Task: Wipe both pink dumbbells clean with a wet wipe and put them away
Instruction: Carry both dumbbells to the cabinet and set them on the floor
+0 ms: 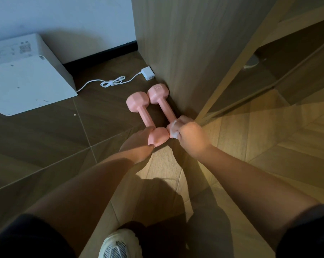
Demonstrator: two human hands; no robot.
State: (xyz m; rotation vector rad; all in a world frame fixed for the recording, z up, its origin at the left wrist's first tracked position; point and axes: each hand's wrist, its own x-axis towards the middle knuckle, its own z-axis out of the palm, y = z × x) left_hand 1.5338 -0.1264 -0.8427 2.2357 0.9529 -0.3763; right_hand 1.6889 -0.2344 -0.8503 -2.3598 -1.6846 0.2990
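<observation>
— Hands first: what has each got?
— Left hand [138,140] cups the near head of the left pink hexagonal dumbbell [145,118], fingers curled around it. Right hand [190,138] is fisted over a crumpled white wet wipe [174,130], pressed on the near head of the right pink dumbbell [162,104].
— And the dumbbells?
— Side by side on the brown tiled floor [46,136], the right one against the wooden cabinet panel [185,62]. A white charger with cable [147,73] lies beyond them.

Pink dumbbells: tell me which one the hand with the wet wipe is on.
The dumbbell against the wooden cabinet; the right hand presses the wet wipe on its near end.
</observation>
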